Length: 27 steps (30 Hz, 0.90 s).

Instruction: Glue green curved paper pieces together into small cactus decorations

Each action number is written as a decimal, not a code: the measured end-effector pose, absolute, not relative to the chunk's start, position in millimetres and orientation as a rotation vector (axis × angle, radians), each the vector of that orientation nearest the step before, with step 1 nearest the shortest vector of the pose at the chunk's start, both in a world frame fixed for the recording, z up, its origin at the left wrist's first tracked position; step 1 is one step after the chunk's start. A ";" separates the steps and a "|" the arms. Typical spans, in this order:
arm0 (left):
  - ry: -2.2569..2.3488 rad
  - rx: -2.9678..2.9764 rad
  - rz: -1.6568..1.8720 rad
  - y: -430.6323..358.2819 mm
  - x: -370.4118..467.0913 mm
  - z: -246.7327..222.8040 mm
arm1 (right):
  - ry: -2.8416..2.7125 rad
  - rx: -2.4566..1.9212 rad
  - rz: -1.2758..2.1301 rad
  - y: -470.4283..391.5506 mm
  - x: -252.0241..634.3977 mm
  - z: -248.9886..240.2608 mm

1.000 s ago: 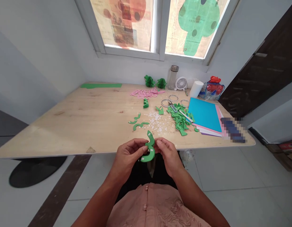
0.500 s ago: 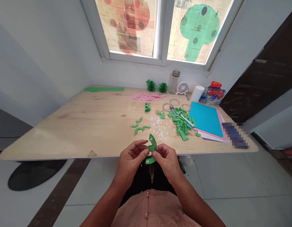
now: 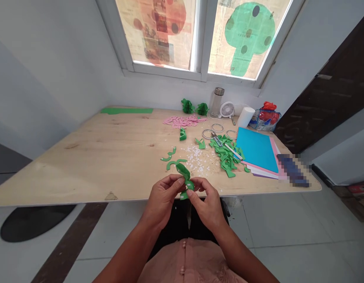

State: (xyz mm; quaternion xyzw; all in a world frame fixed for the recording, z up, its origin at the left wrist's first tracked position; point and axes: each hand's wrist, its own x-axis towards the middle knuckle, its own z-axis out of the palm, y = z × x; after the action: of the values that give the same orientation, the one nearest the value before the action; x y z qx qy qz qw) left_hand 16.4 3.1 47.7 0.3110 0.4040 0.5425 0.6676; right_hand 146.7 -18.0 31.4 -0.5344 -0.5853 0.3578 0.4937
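Observation:
Between my two hands, just above the table's front edge, is a green curved foam cutout (image 3: 184, 171) with small white patches of tape on it. My left hand (image 3: 164, 196) pinches it from the left, thumb and fingers together. From the right, my right hand (image 3: 207, 201) grips its lower part. It looks like more than one layer, but the fingers hide part of it. Just beyond lie two loose wavy green cutouts (image 3: 169, 154). White paper bits (image 3: 196, 157) are scattered to their right.
Green scraps (image 3: 227, 157) are heaped to the right under a pair of snips (image 3: 216, 138) and a white pen (image 3: 233, 151). Beside them lie blue sheets (image 3: 255, 149). Pink cutouts (image 3: 184, 121), metal rings (image 3: 217, 127), a bottle (image 3: 217, 101) and a small fan (image 3: 227, 109) are further back.
The green cutout has turned in my fingers, its upper end now leaning left with layers showing. Both hands stay near the same spot. The view has shifted slightly.

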 end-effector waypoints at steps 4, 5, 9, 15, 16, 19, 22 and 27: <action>0.885 0.604 1.303 5.5 17.2 47.2 | -1.414 -1.336 0.835 -16.4 141.5 30.8; 0.875 0.580 1.316 5.7 17.4 46.8 | -1.409 -1.343 0.830 -15.9 139.9 31.4; 0.837 0.505 1.322 6.4 17.0 45.4 | -1.389 -1.339 0.831 -14.5 134.6 35.9; 0.809 0.470 1.270 9.7 13.7 43.7 | -1.316 -1.262 0.977 -9.7 132.4 37.3; 0.811 0.480 1.267 10.1 13.6 42.7 | -1.282 -1.262 1.014 -8.3 132.1 36.4; 0.844 0.535 1.273 9.6 13.7 38.4 | -1.130 -1.237 1.136 -4.3 130.7 34.7; 0.937 0.656 1.364 6.3 13.8 34.2 | -0.932 -1.190 1.243 -1.7 129.5 36.5; 1.064 1.014 1.447 1.5 10.2 32.1 | -0.800 -1.132 1.346 -1.2 130.6 42.3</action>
State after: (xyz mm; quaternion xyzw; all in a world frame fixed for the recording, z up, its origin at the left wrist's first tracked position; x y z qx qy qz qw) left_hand 10.2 1.5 32.1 0.4217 0.4426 0.6018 0.5139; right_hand 130.6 -1.2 42.3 -0.4820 -0.3407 0.5730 0.5686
